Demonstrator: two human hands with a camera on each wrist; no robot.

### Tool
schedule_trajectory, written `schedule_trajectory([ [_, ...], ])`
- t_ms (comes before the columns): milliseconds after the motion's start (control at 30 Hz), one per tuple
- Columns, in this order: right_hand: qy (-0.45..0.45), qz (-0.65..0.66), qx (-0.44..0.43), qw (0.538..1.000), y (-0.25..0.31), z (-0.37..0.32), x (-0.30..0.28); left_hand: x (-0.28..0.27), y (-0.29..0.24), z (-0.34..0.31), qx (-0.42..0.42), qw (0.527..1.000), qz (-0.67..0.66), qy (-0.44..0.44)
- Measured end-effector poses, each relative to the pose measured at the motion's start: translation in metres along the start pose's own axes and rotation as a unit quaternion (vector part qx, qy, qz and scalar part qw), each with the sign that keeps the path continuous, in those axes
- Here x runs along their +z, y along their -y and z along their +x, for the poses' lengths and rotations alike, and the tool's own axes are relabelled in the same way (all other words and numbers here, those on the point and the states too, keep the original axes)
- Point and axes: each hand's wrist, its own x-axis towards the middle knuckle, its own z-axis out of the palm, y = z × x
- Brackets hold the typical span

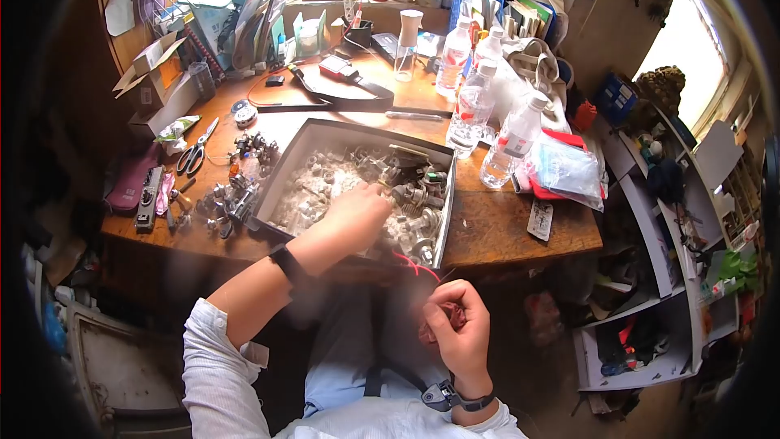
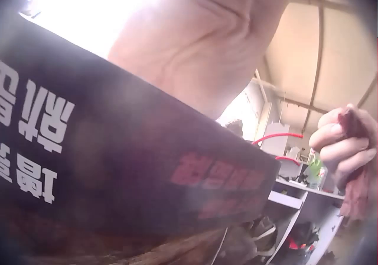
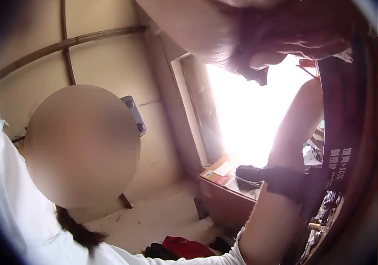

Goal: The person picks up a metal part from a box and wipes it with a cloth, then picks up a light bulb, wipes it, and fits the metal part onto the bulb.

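My left hand [image 1: 357, 215] reaches into a shallow dark cardboard box [image 1: 370, 132] on the desk. Its fingertips are among small metal fittings [image 1: 418, 223] on the right side of the box, and I cannot tell whether they pinch one. Pale small parts [image 1: 305, 195] fill the left side. Low in front of the desk, my right hand [image 1: 465, 341] grips a crumpled dark red cloth [image 1: 455, 319], with fingers curled round it in the left wrist view. A red wire [image 1: 416, 267] runs between the box's front edge and this hand.
Metal parts [image 1: 231, 199] lie left of the box, with scissors [image 1: 195, 154] behind them. Several clear plastic bottles [image 1: 508, 146] stand to its right, beside a plastic bag [image 1: 565, 167]. A black strap [image 1: 341, 101] lies behind the box. Shelves [image 1: 642, 333] stand right of the desk.
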Motion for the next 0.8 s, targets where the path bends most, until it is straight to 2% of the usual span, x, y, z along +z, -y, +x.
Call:
schedule_trajectory([
  [67, -0.011, -0.001, -0.006, 1.0, 0.001, 0.0, 0.002, -0.012, 0.001, -0.007, -0.023, 0.997, -0.075, -0.003],
  [133, -0.031, -0.004, -0.022, 0.999, 0.005, 0.004, 0.005, -0.022, 0.003, -0.018, -0.035, 0.989, -0.114, -0.09],
  [167, -0.03, -0.074, -0.06, 0.995, 0.011, 0.006, 0.008, -0.027, 0.001, -0.024, -0.062, 0.977, -0.173, -0.108],
  [233, -0.024, -0.06, -0.051, 0.997, 0.014, 0.009, 0.012, -0.039, -0.005, -0.042, -0.087, 0.946, -0.278, -0.141],
  [267, -0.018, -0.046, -0.046, 0.998, 0.013, 0.009, 0.014, -0.042, -0.01, -0.053, -0.092, 0.945, -0.281, -0.139],
  [300, -0.022, -0.071, -0.084, 0.994, 0.0, 0.012, 0.011, -0.044, -0.016, -0.065, -0.099, 0.907, -0.379, -0.157],
  [333, -0.018, -0.076, -0.076, 0.994, -0.002, 0.011, 0.015, -0.045, -0.023, -0.077, -0.107, 0.856, -0.474, -0.175],
  [400, -0.052, -0.001, -0.051, 0.997, -0.004, 0.013, 0.023, -0.042, -0.04, -0.102, -0.144, 0.784, -0.58, -0.167],
  [467, -0.049, 0.016, -0.021, 0.998, -0.001, 0.012, 0.035, -0.033, -0.053, -0.124, -0.154, 0.765, -0.602, -0.169],
  [533, -0.045, 0.019, -0.038, 0.998, -0.007, 0.012, 0.04, -0.026, -0.063, -0.14, -0.166, 0.752, -0.603, -0.206],
  [600, -0.044, 0.035, -0.027, 0.998, -0.011, 0.011, 0.048, -0.022, -0.07, -0.151, -0.184, 0.765, -0.57, -0.238],
  [667, -0.035, -0.01, -0.037, 0.999, -0.015, 0.008, 0.051, -0.024, -0.074, -0.158, -0.199, 0.769, -0.548, -0.261],
  [700, -0.038, -0.077, -0.074, 0.994, -0.022, 0.005, 0.053, -0.025, -0.077, -0.163, -0.201, 0.782, -0.531, -0.256],
  [733, 0.004, -0.187, -0.138, 0.973, -0.024, 0.009, 0.052, -0.025, -0.079, -0.165, -0.2, 0.797, -0.51, -0.255],
  [800, 0.009, -0.168, -0.056, 0.984, -0.027, 0.005, 0.059, -0.024, -0.081, -0.165, -0.209, 0.797, -0.496, -0.273],
])
